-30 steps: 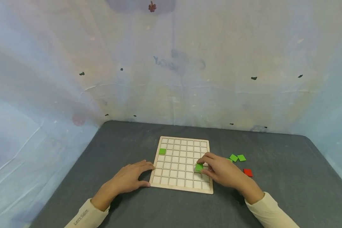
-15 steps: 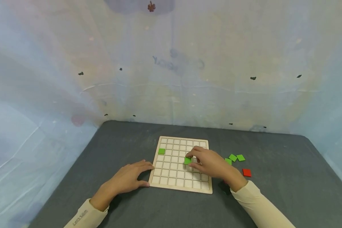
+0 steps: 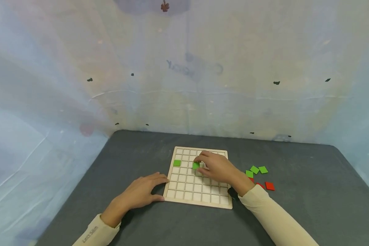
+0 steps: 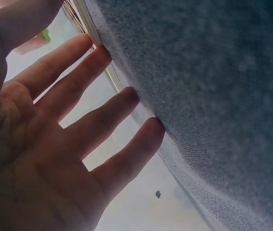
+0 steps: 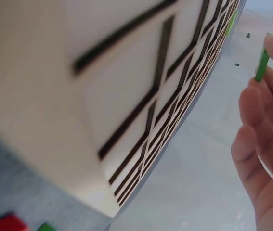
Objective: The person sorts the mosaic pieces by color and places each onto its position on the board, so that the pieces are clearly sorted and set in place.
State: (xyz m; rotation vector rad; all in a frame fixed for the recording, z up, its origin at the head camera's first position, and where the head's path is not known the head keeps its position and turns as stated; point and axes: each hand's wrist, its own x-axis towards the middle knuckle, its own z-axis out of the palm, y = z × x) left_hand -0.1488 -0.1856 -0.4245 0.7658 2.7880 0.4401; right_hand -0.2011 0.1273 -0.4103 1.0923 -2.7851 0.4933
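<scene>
A pale wooden grid board (image 3: 189, 187) lies on the dark table in the head view. Over its upper middle, my right hand (image 3: 218, 167) pinches a green square tile (image 3: 195, 165) between thumb and fingers. The right wrist view shows that green tile (image 5: 262, 65) on edge, lifted off the board. Another green tile (image 3: 176, 163) sits in a cell at the board's left side. My left hand (image 3: 141, 191) rests at the left edge, thumb and fingertips touching the frame. Seen from the left wrist, the fingers (image 4: 119, 115) are spread and nearly straight.
Right of the board lie several loose green tiles (image 3: 254, 169) and some red tiles (image 3: 269, 186), partly behind the right forearm. A dark grey cloth covers the table (image 3: 147, 222). A pale patterned curtain (image 3: 184, 102) stands behind it and at both sides.
My right hand has carried the green tile leftward and away from me, from the board's right side to its upper middle. The left hand has stayed at the left edge.
</scene>
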